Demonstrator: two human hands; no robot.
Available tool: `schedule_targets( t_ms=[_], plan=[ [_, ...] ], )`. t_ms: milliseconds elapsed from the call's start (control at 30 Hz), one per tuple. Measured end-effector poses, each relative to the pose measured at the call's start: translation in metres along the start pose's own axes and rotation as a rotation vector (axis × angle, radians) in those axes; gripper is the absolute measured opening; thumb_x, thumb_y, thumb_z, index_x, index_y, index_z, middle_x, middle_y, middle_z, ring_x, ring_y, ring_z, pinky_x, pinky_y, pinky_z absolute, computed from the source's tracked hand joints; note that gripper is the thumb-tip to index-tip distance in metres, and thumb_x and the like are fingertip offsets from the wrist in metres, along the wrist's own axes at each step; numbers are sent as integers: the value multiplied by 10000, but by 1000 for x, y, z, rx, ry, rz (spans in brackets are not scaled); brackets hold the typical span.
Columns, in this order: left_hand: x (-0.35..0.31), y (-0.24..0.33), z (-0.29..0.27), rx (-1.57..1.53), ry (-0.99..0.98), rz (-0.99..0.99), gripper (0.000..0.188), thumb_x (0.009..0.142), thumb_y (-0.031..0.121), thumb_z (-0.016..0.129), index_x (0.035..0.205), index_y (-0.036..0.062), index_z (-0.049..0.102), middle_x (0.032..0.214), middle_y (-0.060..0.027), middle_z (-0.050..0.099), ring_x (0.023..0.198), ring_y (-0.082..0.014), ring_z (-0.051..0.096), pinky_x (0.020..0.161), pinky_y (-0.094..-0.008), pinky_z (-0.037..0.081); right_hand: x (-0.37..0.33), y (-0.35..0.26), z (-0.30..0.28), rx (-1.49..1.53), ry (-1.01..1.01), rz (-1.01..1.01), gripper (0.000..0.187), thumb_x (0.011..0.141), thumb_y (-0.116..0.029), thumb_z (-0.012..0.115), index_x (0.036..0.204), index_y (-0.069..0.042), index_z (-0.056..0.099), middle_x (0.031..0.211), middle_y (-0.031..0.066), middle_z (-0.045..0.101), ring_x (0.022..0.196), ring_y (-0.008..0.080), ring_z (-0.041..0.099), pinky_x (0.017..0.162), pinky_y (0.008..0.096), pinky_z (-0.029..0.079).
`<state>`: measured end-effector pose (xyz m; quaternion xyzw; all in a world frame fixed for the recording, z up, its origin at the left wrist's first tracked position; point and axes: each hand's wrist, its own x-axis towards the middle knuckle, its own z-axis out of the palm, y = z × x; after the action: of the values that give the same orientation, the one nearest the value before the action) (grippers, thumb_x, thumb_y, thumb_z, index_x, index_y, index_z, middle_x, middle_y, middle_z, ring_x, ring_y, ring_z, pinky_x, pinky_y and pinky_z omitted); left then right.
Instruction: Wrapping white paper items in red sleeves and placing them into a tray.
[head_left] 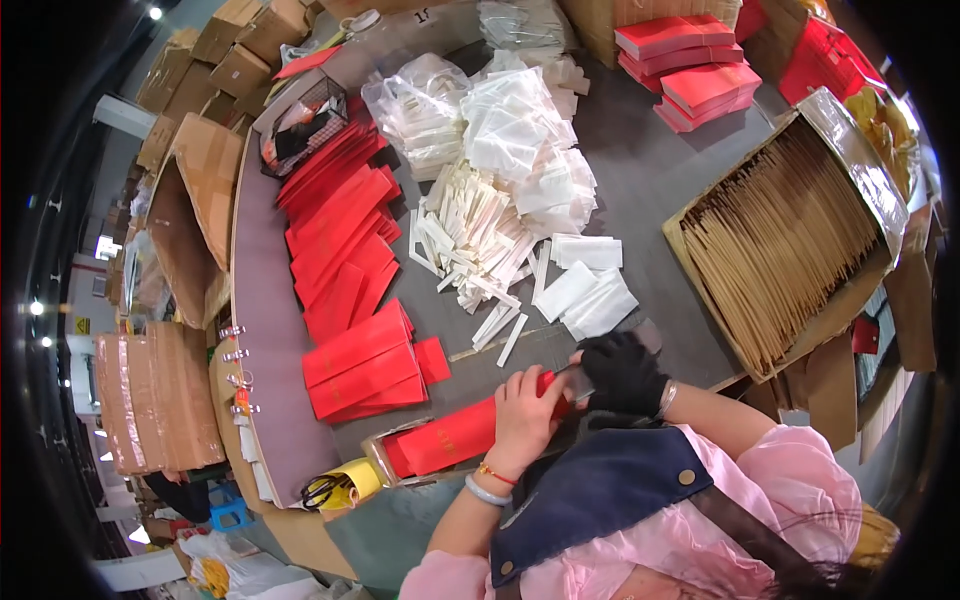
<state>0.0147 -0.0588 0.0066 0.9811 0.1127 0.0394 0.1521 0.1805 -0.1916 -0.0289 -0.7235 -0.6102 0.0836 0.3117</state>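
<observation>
A long red paper packet with gold print lies along the near edge of the table. My bare left hand grips its right end, fingers bent over the top. Beside that end is my right hand in a black fingerless glove, its bare fingertips pinched together. Something clear, like plastic film, shows at those fingertips; exactly what they hold is partly hidden. A clear plastic edge sticks out past the packet's left end. Just beyond my hands lie small white packets.
Red packets lie in overlapping rows at left, with more red sleeves nearer. White strips and bagged white packets are heaped mid-table. A carton of brown sticks stands right. Scissors rest in a yellow holder.
</observation>
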Motion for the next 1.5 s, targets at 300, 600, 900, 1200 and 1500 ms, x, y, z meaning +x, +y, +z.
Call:
schedule_targets(
  t_ms=[300, 600, 900, 1200, 1500],
  plan=[
    [-1, -78, -75, 59, -4, -47, 219, 598, 69, 717, 804, 80, 643, 1133, -157, 549, 1085, -364, 506, 901, -461, 447, -9, 11, -55, -161, -49, 190, 598, 607, -468, 775, 1053, -111, 599, 959, 87, 593, 953, 286, 569, 870, 454, 384],
    [-42, -23, 24, -86, 171, -664, 784, 658, 437, 818, 1278, 47, 539, 1372, -159, 437, 1295, -358, 361, 1094, -594, 175, -3, -15, -59, -325, -312, 195, 622, 645, -497, 767, 1093, -99, 601, 1002, 82, 607, 968, 262, 573, 938, 455, 334],
    [-45, -31, 29, -239, 195, -654, 819, 658, 445, 821, 1296, 29, 518, 1378, -162, 437, 1314, -329, 356, 1111, -598, 106, 14, -21, -22, -254, -578, 159, 678, 660, -573, 713, 1115, -84, 599, 1030, 113, 602, 978, 310, 565, 938, 470, 346],
    [12, -61, 26, -236, 358, -411, 302, 758, 216, 753, 986, 49, 645, 961, -138, 638, 939, -333, 602, 820, -433, 468, -11, 20, -12, -35, -2, 99, 615, 671, -389, 791, 1162, -79, 586, 1161, 128, 599, 1108, 304, 543, 942, 431, 387],
    [38, -94, 34, -19, 197, -330, 73, 831, 151, 628, 811, 83, 612, 783, -120, 606, 777, -341, 605, 656, -463, 456, -126, 145, -144, -324, 519, 686, 370, 744, -189, 715, 1076, -54, 623, 1040, 153, 635, 996, 358, 588, 878, 427, 464]
  ],
)
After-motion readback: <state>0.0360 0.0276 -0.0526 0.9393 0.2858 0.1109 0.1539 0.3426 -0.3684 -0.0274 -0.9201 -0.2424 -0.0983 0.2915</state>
